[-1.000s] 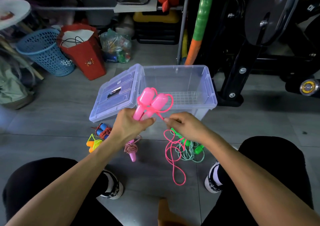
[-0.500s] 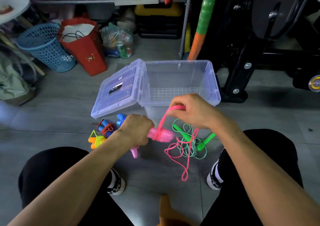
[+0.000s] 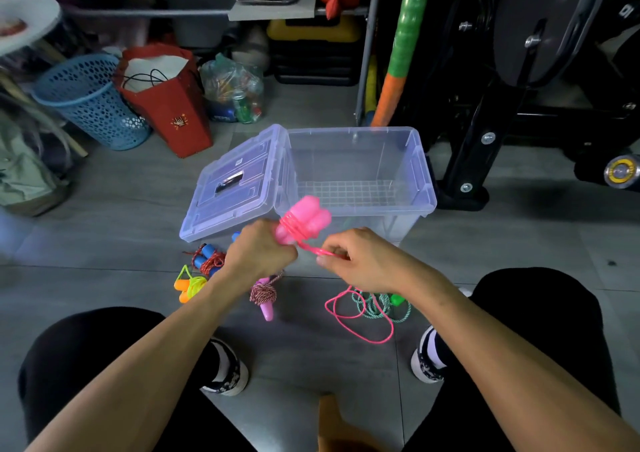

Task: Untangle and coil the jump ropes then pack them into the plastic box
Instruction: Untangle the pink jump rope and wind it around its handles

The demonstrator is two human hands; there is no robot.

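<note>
My left hand (image 3: 258, 250) grips the two pink jump rope handles (image 3: 306, 219) side by side, with several turns of pink cord wound round them. My right hand (image 3: 360, 257) pinches the pink cord (image 3: 313, 249) just right of the handles; its loose tail (image 3: 360, 320) loops on the floor. The clear plastic box (image 3: 424, 188) stands open behind my hands, its lid (image 3: 235, 181) leaning off the left side. On the floor lie a green rope (image 3: 381, 304), a coiled blue-handled red rope (image 3: 207, 259), a coiled orange-handled yellow rope (image 3: 190, 285) and a coiled pink-handled speckled rope (image 3: 264, 295).
A blue mesh basket (image 3: 93, 101), a red paper bag (image 3: 166, 101) and a plastic bag of bottles (image 3: 235, 91) stand at the back left. Black exercise equipment (image 3: 519, 70) fills the right. My knees and shoes (image 3: 225, 372) flank the floor space.
My left hand tilted the pink handles down and back up toward the box. My right hand wound more pink cord round them, so the loose tail on the floor is shorter.
</note>
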